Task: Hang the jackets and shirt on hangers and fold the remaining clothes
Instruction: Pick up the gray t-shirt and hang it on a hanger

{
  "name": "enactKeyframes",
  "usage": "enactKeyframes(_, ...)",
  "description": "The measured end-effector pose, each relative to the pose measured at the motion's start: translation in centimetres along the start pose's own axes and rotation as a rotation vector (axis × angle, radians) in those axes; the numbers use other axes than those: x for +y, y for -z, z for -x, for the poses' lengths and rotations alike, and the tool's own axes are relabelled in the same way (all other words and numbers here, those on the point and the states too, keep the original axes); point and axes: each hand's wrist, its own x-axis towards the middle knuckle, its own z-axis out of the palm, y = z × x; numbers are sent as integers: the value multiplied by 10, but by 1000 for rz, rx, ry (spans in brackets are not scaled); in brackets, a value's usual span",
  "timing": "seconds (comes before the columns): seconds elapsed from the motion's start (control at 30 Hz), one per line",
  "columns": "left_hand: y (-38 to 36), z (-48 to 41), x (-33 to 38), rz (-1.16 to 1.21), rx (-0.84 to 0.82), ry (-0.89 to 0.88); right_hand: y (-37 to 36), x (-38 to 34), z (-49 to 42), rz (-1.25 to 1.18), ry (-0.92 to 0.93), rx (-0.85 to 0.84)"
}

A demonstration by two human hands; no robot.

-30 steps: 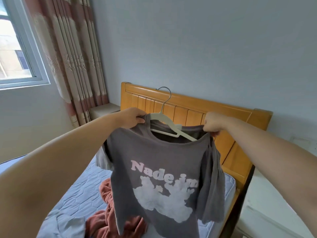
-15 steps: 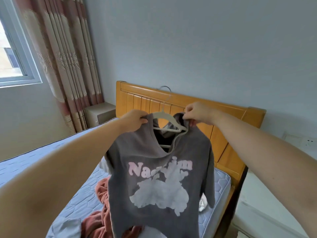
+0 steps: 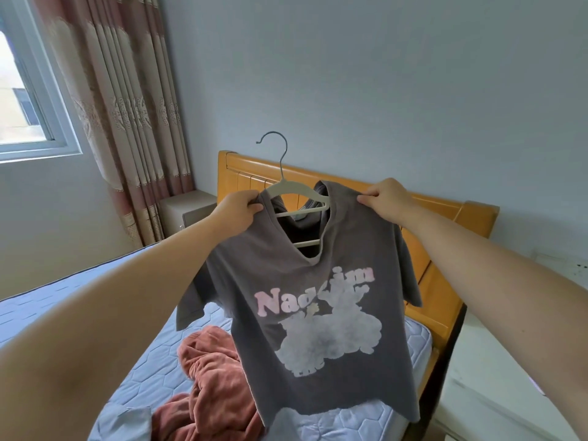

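You hold the grey shirt (image 3: 305, 313) up in the air above the bed (image 3: 152, 361), with the hanger (image 3: 286, 189) inside its neck.

Your left hand (image 3: 237, 213) grips one shoulder and your right hand (image 3: 386, 198) pinches the other, both closed on cloth; the collar sags in a deep V and the hanger looks tilted, so letting go of either shoulder could let the shirt slide off and drop onto the rust-red garment (image 3: 210, 377) below; pulling the shoulders apart may stretch the neck; the hanger's ends are hidden under cloth, so you cannot tell whether they reach the shoulders; the print is creased and only partly readable.
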Motion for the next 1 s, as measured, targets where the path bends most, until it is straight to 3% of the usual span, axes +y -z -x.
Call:
enactKeyframes(0.1, 4, -1, 1, -39, 39, -7, -3, -1, -3, 63, -37, 228)
enactKeyframes(0.27, 16, -2, -2, -148, 84, -10, 3, -1, -3, 30, -100, 413)
enactKeyframes(0.4, 21, 1, -11, -148, 129, 30, 6, -2, -5, 226, -146, 64)
enactKeyframes(0.5, 11, 6, -8, -92, 91, 4, 2, -4, -2, 201, -126, -29)
enactKeyframes(0.63, 0, 10, 2, -87, 86, 10, -9, -7, 1, 94, -49, 108)
enactKeyframes(0.83, -5, 11, 14, -85, 81, 4, -26, -13, 5, 428, -79, -16)
enactKeyframes(1.0, 1, 12, 13, -29, 67, -9, -23, -18, 5, 358, -125, 84)
